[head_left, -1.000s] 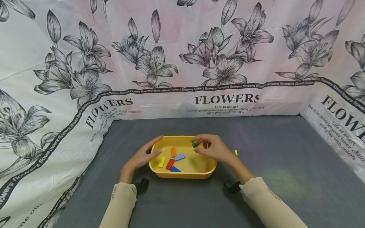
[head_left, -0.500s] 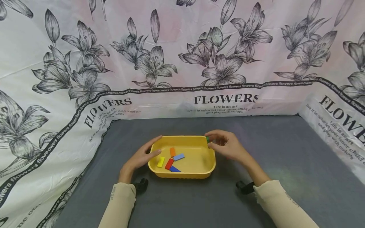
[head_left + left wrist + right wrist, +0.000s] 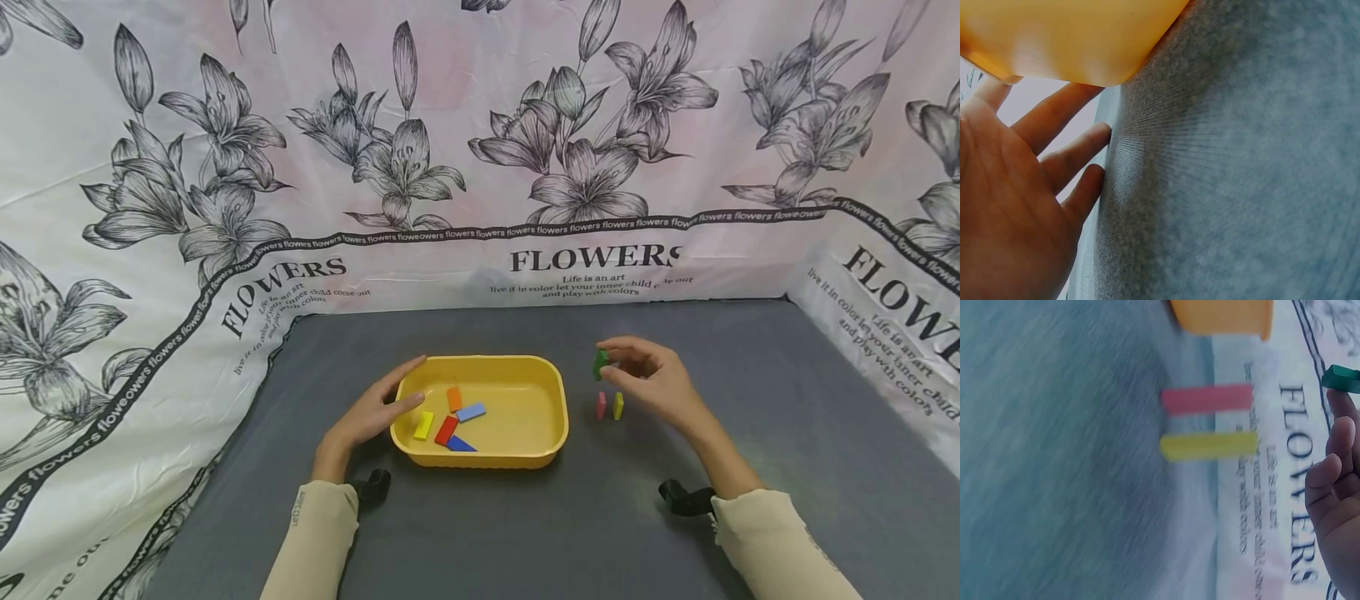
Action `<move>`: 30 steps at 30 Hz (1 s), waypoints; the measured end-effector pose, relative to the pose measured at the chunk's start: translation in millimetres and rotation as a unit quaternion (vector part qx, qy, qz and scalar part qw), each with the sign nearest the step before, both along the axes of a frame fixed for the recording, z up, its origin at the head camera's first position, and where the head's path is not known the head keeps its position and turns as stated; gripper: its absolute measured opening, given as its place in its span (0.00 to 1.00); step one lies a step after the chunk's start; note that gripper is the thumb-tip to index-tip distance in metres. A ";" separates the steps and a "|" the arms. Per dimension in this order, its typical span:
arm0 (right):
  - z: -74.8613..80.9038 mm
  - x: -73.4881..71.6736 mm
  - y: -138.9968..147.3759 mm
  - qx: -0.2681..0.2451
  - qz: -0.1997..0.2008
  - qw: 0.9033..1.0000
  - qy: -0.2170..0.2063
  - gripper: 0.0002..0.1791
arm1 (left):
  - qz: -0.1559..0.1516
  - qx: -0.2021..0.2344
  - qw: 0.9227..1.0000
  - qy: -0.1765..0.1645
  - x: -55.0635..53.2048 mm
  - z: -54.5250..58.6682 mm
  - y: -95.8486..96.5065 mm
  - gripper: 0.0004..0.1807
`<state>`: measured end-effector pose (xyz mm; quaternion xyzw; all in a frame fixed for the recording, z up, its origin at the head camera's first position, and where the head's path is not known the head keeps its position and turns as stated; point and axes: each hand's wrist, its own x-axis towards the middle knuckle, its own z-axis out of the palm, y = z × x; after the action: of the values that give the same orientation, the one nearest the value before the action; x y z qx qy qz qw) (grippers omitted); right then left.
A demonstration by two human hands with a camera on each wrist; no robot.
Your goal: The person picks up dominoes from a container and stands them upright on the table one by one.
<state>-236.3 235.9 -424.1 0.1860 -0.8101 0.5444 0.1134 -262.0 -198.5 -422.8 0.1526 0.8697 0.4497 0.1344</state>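
My right hand (image 3: 654,379) pinches a green block (image 3: 601,364) between thumb and fingertips, above the table to the right of the yellow tub (image 3: 525,457). Just below it, a pink block (image 3: 601,406) and a yellow block (image 3: 618,406) stand upright side by side, a small gap between them. At the tub's left end my left hand (image 3: 372,414) rests on the rim, fingers fairly straight. Inside the tub lie an orange block (image 3: 454,399), a light blue block (image 3: 471,412), a red block (image 3: 446,430), another yellow block (image 3: 423,426) and a dark blue piece (image 3: 461,444).
A dark grey cloth (image 3: 525,533) covers the table. Floral printed fabric (image 3: 420,275) hangs along the back and both sides. Black straps with small mounts (image 3: 686,498) sit at both wrists.
My right hand has carried the green block rightward from over the tub to above the standing pink and yellow blocks. The left hand has stayed at the tub's left end.
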 end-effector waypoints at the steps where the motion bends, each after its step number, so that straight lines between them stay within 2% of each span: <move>1: -1.5 1.7 4.0 -0.007 -0.004 1.000 -0.002 0.18 | 0.000 -0.002 1.000 0.001 -0.1 -0.1 0.1 0.36; 5: -7.8 7.6 18.4 -0.008 -0.029 1.000 -0.008 0.19 | 0.000 -0.001 1.000 0.000 -4.2 -5.9 -1.0 0.36; 11: -17.9 12.0 36.9 0.019 -0.049 0.998 -0.030 0.19 | 0.001 0.011 1.000 0.008 -18.9 -32.7 -8.5 0.36; 14: -22.1 13.8 42.3 0.038 -0.048 0.997 -0.039 0.19 | -0.003 0.015 1.000 0.018 -22.5 -39.7 -11.6 0.36; 22: -25.5 17.2 50.6 0.087 -0.052 0.992 -0.082 0.20 | -0.004 0.015 1.000 0.025 -23.9 -40.0 -13.3 0.35; 26: -28.2 16.0 53.2 0.102 -0.035 0.989 -0.104 0.18 | 0.001 0.010 1.000 0.020 -23.1 -39.8 -13.1 0.35; 30: -32.1 14.3 52.6 0.106 -0.017 0.989 -0.104 0.17 | 0.002 0.007 1.000 0.017 -22.5 -39.7 -12.8 0.35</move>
<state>-222.0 288.6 -456.2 0.1253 -0.8738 0.4695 0.0171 -284.5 -211.3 -462.5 0.1592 0.8691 0.4534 0.1174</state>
